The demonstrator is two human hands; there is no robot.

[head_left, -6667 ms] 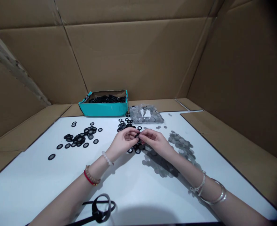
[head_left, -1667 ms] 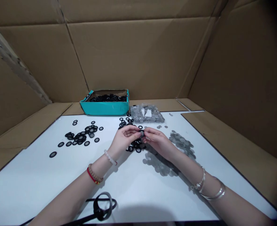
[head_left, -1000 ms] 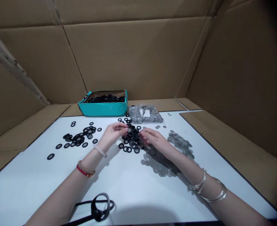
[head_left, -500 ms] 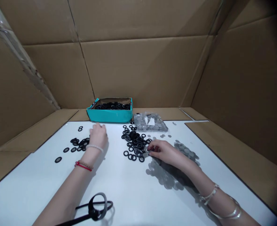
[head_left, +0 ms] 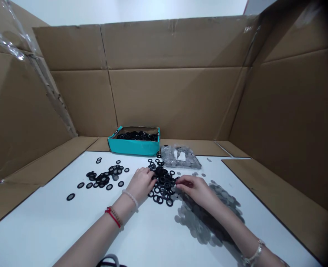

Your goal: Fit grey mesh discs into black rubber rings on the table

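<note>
My left hand (head_left: 141, 183) rests palm down on the white table (head_left: 47, 222), its curled fingertips at the left edge of a heap of black rubber rings (head_left: 164, 183); what they touch is hidden. My right hand (head_left: 196, 188) lies at the heap's right edge, fingers pinched together over something small I cannot make out. Right of and under that hand spreads a layer of grey mesh discs (head_left: 208, 218). A second scatter of black rings with grey centres (head_left: 104, 178) lies to the left.
A teal box (head_left: 134, 145) full of black rings stands at the back, with a clear bag of grey discs (head_left: 180, 157) beside it. Brown cardboard walls (head_left: 175, 100) close in the table at the back, left and right. A black strap loop (head_left: 111, 259) shows at the bottom edge.
Both hands parted from a ring held between them. The left hand reached out to the left pile, then came back to the middle heap. The camera tilted up.
</note>
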